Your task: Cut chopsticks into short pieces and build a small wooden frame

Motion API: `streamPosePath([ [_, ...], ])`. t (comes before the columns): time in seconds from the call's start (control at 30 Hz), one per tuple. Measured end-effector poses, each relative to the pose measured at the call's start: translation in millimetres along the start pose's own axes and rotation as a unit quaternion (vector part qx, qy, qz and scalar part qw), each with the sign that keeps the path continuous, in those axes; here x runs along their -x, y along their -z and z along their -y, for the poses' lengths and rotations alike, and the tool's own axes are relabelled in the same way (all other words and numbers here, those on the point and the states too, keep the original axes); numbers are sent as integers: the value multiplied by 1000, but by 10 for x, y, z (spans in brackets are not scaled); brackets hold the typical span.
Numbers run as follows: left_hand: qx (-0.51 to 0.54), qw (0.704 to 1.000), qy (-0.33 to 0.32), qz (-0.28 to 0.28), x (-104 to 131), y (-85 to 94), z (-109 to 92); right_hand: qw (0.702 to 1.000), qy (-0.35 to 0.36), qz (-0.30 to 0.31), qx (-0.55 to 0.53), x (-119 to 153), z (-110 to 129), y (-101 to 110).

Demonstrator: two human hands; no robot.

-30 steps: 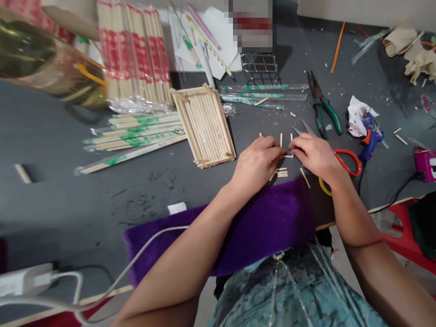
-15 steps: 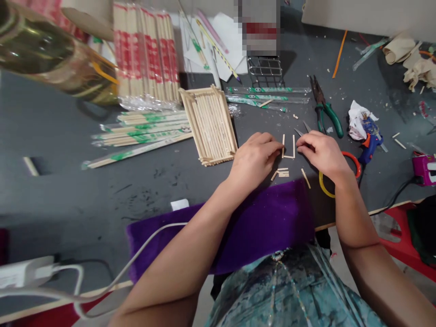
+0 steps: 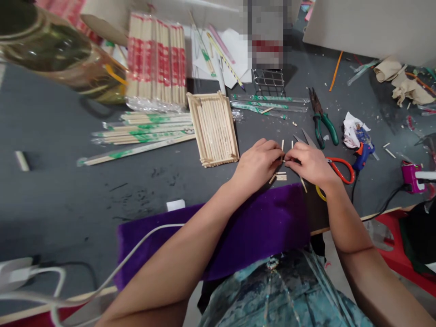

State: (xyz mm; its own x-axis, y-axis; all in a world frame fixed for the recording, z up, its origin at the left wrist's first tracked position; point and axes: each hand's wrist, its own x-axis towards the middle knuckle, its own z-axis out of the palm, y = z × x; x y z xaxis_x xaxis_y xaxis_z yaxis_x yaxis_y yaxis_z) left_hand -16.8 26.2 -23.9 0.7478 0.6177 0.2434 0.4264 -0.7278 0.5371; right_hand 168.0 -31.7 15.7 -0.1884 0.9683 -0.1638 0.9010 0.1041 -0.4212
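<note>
- Sticks, thin and short, at the meeting fingertips; two ends poking out toward 12 o'clock, side by side and apart, with the rest hidden under the fingers.
- Left hand with fingers curled narrow, tips at the sticks from 9 o'clock; cannot tell if pinching one.
- Right hand coming in from 3 o'clock, thumb and forefinger nearly together at the same spot; grip hidden, so cannot tell whether closed on anything.
- Step in hand, by judgement: setting or straightening small pieces flat on the table, both hands working as a pair.
- Next move, by judgement: calling for light fingertip pressure, one side steadied while nudging the other, and wrists kept off the loose bits.
- Around the fingertips, by clock: small pile just beside at 6; loose stick near 5, partly under the right hand; purple cloth beyond the pile, at 6 to 7.
- Scissors partly under the right hand, handles toward 4, blades toward 2.
- Pliers at 1 to 2; glue gun at 3, well apart.
- Tray of joined sticks at 10, apart from both hands; wrapped chopsticks beyond, at 9 to 10.
</note>
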Motion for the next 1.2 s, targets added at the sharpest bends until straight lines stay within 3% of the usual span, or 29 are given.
streamPosePath([
  [0.87,1,1000,-2,-1,5,-25,-6,999,-14,0,35,-24,11,-61],
  [1.1,20,1000,4,-4,4,-14,4,996,-58,-70,-18,13,-88,67],
  [1.2,24,1000,6,-5,3,-9,7,994,-83,-71,-2,23,-133,92],
])
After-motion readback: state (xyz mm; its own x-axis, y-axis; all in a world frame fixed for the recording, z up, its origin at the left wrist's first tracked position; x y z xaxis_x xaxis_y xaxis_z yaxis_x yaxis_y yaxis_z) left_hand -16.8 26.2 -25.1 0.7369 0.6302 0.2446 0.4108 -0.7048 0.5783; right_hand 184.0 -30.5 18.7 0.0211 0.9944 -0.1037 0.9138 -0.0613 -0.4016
